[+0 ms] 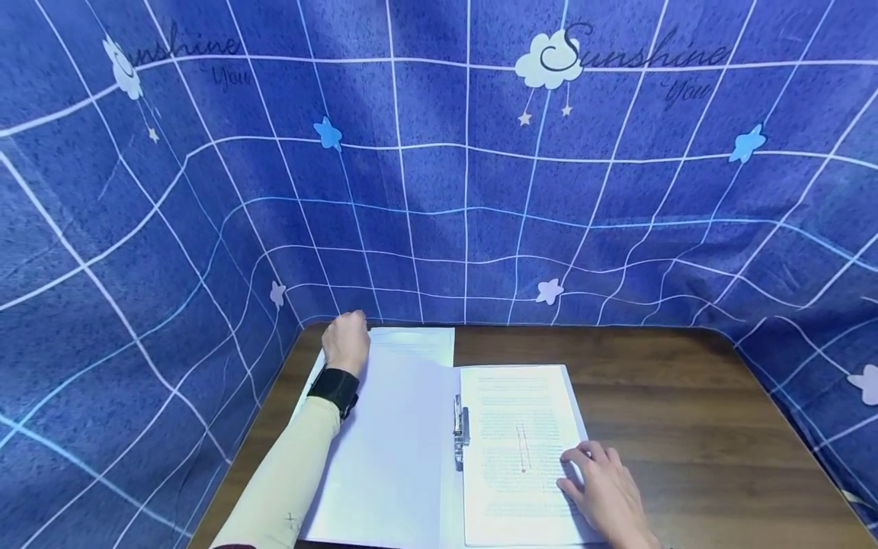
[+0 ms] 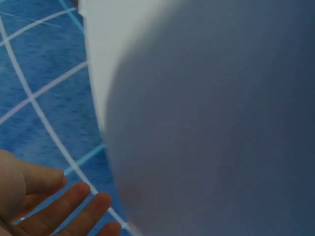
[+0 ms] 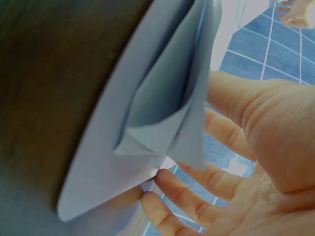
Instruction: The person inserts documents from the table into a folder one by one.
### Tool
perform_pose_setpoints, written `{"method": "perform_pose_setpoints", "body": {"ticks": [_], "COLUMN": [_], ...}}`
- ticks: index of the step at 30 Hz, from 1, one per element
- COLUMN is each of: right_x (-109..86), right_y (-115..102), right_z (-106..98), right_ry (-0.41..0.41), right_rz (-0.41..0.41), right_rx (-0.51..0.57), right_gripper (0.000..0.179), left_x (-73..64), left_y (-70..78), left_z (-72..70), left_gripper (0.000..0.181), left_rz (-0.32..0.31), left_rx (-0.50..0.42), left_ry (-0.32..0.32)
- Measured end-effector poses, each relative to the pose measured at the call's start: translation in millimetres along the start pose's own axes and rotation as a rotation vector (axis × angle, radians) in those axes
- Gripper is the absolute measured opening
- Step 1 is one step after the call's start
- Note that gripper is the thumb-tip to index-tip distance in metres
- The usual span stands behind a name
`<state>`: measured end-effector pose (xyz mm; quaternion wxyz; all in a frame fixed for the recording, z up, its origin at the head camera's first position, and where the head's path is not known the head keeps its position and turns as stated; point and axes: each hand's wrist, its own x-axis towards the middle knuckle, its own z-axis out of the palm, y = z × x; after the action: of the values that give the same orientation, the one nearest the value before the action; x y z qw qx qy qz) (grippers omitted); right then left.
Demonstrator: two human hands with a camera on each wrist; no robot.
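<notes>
A white folder (image 1: 384, 450) lies spread on the table, its metal clip (image 1: 459, 431) near the fold. On its right side rests a stack of printed sheets (image 1: 507, 396) with red marks on the top page. My left hand (image 1: 347, 341) is at the far left corner of the folder; in the left wrist view its relaxed fingers (image 2: 51, 219) are beside the white edge. At the right edge of the stack is my right hand (image 1: 607, 488), fingers loosely bent. Its fingertips (image 3: 165, 179) are right at the folder's corner, beside curled sheet corners (image 3: 157, 132).
Under the folder is a brown wooden table (image 1: 700, 412), extending to the right. A blue curtain with a white grid (image 1: 439, 175) hangs around its back and sides. Printed paper (image 1: 418, 335) shows at the folder's far left edge. A dark band (image 1: 334, 389) circles the left wrist.
</notes>
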<state>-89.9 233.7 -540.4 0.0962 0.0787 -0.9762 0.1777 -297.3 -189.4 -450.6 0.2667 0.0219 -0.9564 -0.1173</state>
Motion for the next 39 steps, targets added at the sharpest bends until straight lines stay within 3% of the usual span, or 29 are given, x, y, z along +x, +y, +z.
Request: {"method": "perform_pose_setpoints", "body": {"ticks": [11, 17, 24, 32, 39], "right_x": [2.4, 2.7, 2.1, 0.5, 3.0], "right_y": [-3.8, -5.3, -5.7, -6.7, -7.1], "right_z": [2.1, 3.7, 3.3, 2.8, 3.0], "right_ry": [-0.053, -0.034, -0.059, -0.094, -0.105], "right_rz": [0.033, 0.019, 0.061, 0.068, 0.096], "right_rx": [-0.028, -0.015, -0.021, -0.039, -0.033], "right_gripper": [0.032, 0.033, 0.033, 0.03, 0.031], "left_x": [-3.3, -0.4, -0.3, -3.3, -0.1], "left_y": [-47.5, -69.9, -77.0, -81.1, -83.1], "left_z": [33.5, 44.0, 55.7, 68.5, 73.2], "left_gripper": [0.006, 0.027, 0.047, 0.065, 0.065], "left_rz": [-0.101, -0.192, -0.303, -0.368, -0.4], "left_rx": [0.04, 0.039, 0.038, 0.056, 0.039], "left_ry": [-0.073, -0.195, -0.349, -0.477, -0.486]}}
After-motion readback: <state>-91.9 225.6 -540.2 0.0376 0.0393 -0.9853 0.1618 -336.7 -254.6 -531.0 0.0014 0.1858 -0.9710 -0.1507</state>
